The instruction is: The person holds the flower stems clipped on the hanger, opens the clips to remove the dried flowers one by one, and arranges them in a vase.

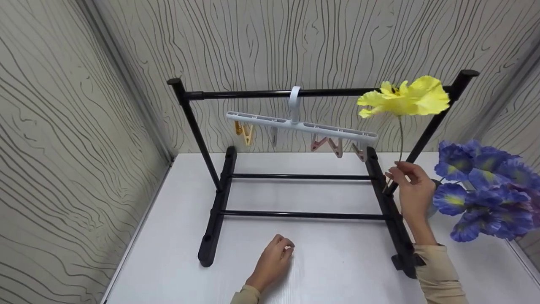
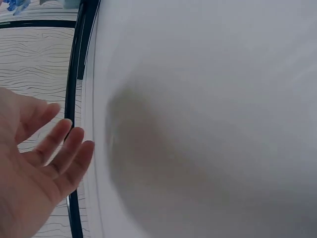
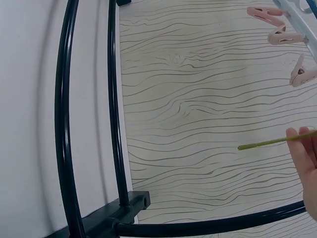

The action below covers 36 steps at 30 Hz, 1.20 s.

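My right hand [image 1: 413, 190] pinches the thin stem of a yellow artificial flower [image 1: 405, 101], its bloom upright in front of the rack's right post. In the right wrist view the green stem's [image 3: 265, 144] cut end sticks out past the fingertips. A pale blue clip hanger [image 1: 295, 123] hangs tilted from the rack's top bar, its right end lower. Yellow clothespins [image 1: 248, 135] dangle at its left, pinkish ones [image 1: 336, 147] at its right. Low over the white table, my left hand [image 1: 273, 259] holds nothing, its fingers loosely bent.
The black rack [image 1: 301, 215] stands on the white table [image 1: 177, 219], with two low crossbars between its feet. Blue-purple artificial flowers [image 1: 485, 190] stand at the right, beside my right hand. Wood-patterned panels [image 1: 253, 42] enclose the back and sides.
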{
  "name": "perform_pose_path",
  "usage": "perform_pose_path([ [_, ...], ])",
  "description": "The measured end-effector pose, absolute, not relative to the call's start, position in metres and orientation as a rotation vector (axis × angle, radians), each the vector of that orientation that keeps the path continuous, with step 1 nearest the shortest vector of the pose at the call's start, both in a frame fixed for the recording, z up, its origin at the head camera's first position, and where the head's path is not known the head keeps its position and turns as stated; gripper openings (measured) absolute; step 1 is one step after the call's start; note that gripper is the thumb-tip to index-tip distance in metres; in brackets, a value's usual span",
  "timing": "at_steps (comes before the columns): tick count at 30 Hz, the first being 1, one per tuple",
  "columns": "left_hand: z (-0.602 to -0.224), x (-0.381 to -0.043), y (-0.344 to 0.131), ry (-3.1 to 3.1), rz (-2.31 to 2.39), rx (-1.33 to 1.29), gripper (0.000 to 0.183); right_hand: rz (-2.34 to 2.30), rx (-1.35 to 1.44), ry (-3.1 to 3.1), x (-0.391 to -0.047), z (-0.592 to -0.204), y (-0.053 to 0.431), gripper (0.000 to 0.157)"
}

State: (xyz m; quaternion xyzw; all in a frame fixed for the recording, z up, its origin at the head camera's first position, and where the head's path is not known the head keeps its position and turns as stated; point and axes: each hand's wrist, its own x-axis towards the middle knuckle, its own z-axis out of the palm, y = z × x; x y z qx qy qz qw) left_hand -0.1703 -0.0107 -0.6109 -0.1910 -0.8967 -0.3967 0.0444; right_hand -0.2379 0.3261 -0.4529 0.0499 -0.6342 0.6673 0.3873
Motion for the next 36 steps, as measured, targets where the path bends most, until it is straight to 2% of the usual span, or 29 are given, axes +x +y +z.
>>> perform_pose_path([
  [4,-0.619,-0.165,-0.016,-2.782,-1.353,-0.528,0.010,1.696,0.108,-1.518,-0.241,-0.454,0.332,0.016],
  [11,-0.624,-0.162,-0.021,-2.748,-1.537,-0.425,0.012,1.597,-0.260,-1.524,-0.248,-0.456,0.346,0.010],
  [15,-0.625,-0.160,-0.021,-2.724,-1.588,-0.351,0.015,1.492,-0.276,-1.568,-0.248,-0.461,0.358,0.013],
  [23,-0.627,-0.159,-0.020,-2.694,-1.576,-0.284,0.016,1.663,-0.284,-1.405,-0.243,-0.466,0.385,0.009],
  [36,-0.631,-0.158,-0.016,-2.677,-1.582,-0.217,0.016,1.490,-0.445,-1.510,-0.235,-0.467,0.414,0.010],
])
